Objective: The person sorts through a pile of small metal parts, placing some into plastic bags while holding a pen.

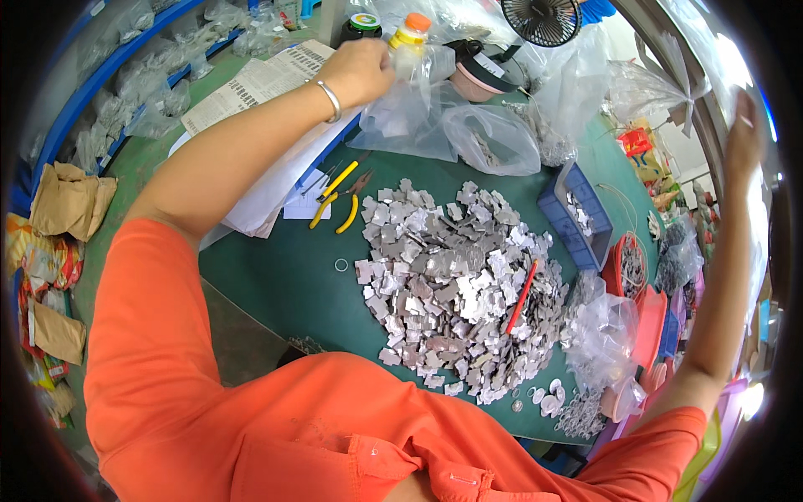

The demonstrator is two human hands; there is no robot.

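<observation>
My left hand (360,72), with a silver bangle at the wrist, is raised over the far side of the green table. Its fingers are curled in, and what they hold, if anything, is hidden. Right beside it are a clear plastic bag (406,117) and a yellow bottle with an orange cap (410,33). My right hand (743,138) is stretched far out to the right, near a metal post, with its fingers blurred. Between my arms lies a large heap of small flat silver metal pieces (452,284), with a red pen (522,297) on it.
Yellow-handled pliers (341,201) and a metal ring (340,265) lie left of the heap. A blue bin (577,217) with metal pieces stands to its right. Beyond are an open plastic bag (493,142), newspaper (251,88) and a black fan (544,18).
</observation>
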